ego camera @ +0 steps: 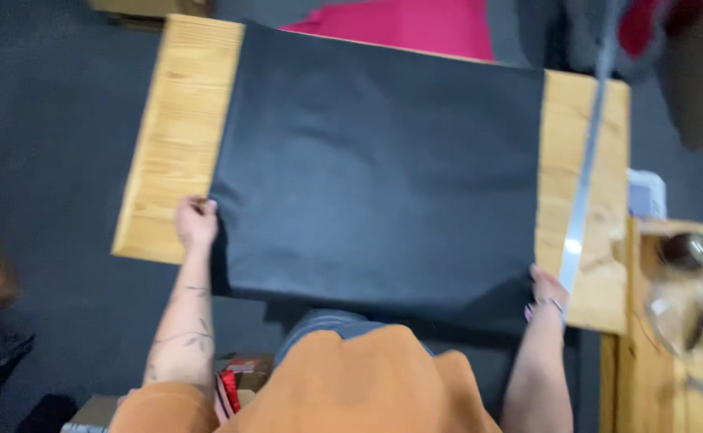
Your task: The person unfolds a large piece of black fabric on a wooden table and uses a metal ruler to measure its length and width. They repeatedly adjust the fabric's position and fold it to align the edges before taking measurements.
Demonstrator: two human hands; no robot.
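Observation:
A large black sheet of fabric lies spread over a light wooden table, its near edge hanging slightly past the table's front. My left hand pinches the sheet's near left corner. At the near right corner my right hand grips the sheet's edge. A long metal ruler lies on the bare wood at the right, running from the far side toward my right hand.
A second wooden surface at the right holds a clear glass object. Pink material lies beyond the table's far edge. Dark grey floor surrounds the table. Boxes sit near my legs.

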